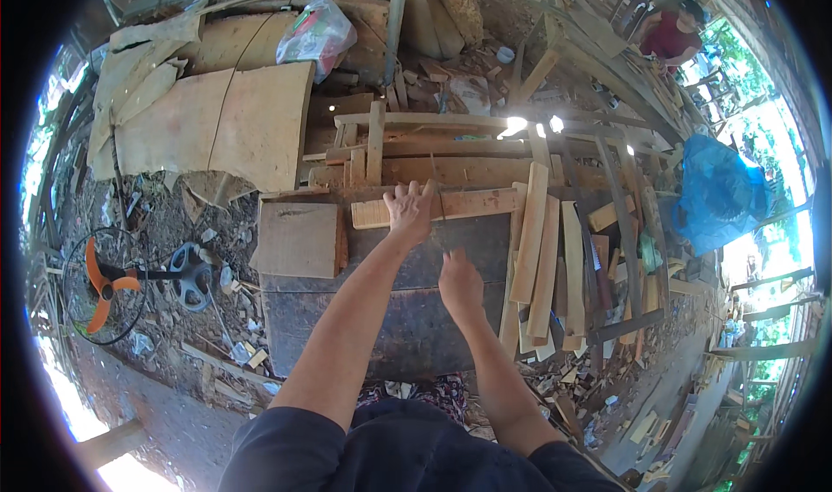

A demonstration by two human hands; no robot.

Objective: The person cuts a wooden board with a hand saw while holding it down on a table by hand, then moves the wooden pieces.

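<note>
Wooden strip (pixel 477 203) is lying across the far part of the table (pixel 381 336), centre of frame; probably light, stiff, rough enough not to slip. Left hand (pixel 411 212) is gripping it from above, left of the crossing saw (pixel 441 210): seemingly the best hold. Right hand's (pixel 460 279) fingers are wrapping the saw's near end.

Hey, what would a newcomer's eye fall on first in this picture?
Probably the orange-bladed fan on the left and the bright blue plastic bag on the right. In the middle, the left hand rests on a wooden plank while the right hand holds a narrow saw across it.
</note>
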